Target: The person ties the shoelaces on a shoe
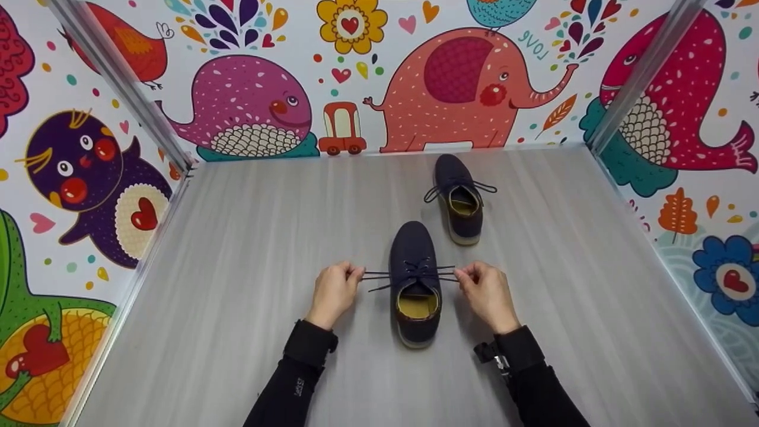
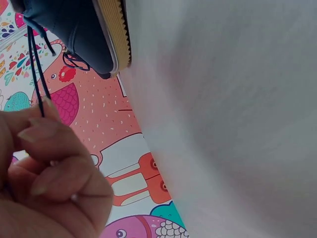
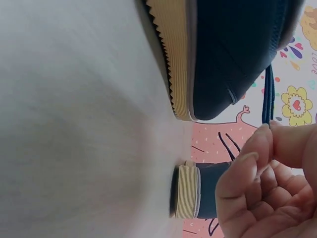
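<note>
A navy lace-up shoe stands on the floor between the two hands, toe pointing away. To its left, the left hand pinches a dark shoelace loop between thumb and index finger. On the other side, the right hand pinches another part of the shoelace the same way. Both strands are drawn out straight and level from the knot over the tongue. One loose lace end sticks out at the left, below the held strands.
A second navy shoe, its lace tied in a bow, stands farther back to the right. The grey wood-look floor is bounded by cartoon-printed walls with metal corner posts.
</note>
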Tool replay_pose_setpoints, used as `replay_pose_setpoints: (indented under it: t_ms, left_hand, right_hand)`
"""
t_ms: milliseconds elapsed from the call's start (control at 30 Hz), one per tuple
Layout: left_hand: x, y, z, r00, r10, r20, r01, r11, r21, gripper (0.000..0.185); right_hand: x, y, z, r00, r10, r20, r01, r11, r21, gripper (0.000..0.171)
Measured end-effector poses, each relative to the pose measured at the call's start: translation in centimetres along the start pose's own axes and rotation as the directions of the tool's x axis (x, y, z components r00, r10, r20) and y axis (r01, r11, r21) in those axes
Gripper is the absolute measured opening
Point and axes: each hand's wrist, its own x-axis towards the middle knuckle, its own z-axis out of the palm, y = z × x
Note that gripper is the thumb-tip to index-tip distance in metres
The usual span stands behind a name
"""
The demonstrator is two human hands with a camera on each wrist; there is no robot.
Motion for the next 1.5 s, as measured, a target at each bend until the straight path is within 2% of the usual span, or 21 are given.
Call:
replay_pose_setpoints:
  t_ms: [133, 333, 433, 567, 667, 833, 1133, 1400, 1500]
  left_hand:
    - [0.2, 0.0, -0.2, 0.999, -0.024, 0.037, 0.026, 0.999, -0.042, 0.024]
    - [0.7, 0.4, -0.7, 0.993, -0.080, 0.086, 0.088, 0.991, -0.096, 0.025]
    - [0.9, 0.4, -0.8, 0.992, -0.081, 0.092, 0.090, 0.991, -0.097, 0.025]
    - [0.9, 0.3, -0.8, 0.992, -0.064, 0.107, 0.074, 0.994, -0.087, 0.025]
    - [0.7, 0.3, -0.8, 0.990, -0.063, 0.128, 0.073, 0.995, -0.075, 0.026]
    - [0.5, 0.2, -0.7, 0.987, -0.064, 0.147, 0.071, 0.996, -0.045, 0.027]
    - [0.5, 0.1, -0.7, 0.996, -0.006, 0.087, 0.006, 1.000, 0.001, 0.027]
    - [0.1, -0.3, -0.8, 0.997, 0.040, 0.062, -0.039, 0.999, -0.023, 0.027]
    - [0.2, -0.5, -0.7, 0.998, 0.024, 0.065, -0.022, 0.999, -0.028, 0.026]
  right_hand:
    - [0.2, 0.1, -0.3, 0.998, 0.041, 0.048, -0.044, 0.996, 0.072, 0.021]
    - [0.2, -0.1, -0.9, 0.987, 0.071, 0.143, -0.100, 0.973, 0.209, 0.023]
    - [0.1, 0.1, -1.1, 0.974, 0.077, 0.211, -0.119, 0.973, 0.195, 0.029]
    - [-0.1, 0.5, -1.2, 0.945, 0.089, 0.314, -0.142, 0.978, 0.151, 0.035]
    - [-0.3, 0.6, -1.2, 0.929, 0.092, 0.358, -0.161, 0.973, 0.168, 0.036]
    - [-0.3, 0.5, -1.3, 0.941, 0.121, 0.315, -0.187, 0.964, 0.188, 0.035]
    - [-0.2, 0.4, -1.5, 0.973, 0.111, 0.203, -0.136, 0.984, 0.114, 0.031]
    - [-0.3, 0.9, -1.2, 0.980, 0.113, 0.165, -0.128, 0.988, 0.084, 0.028]
    - [-0.2, 1.0, -1.0, 0.979, 0.118, 0.164, -0.132, 0.988, 0.079, 0.028]
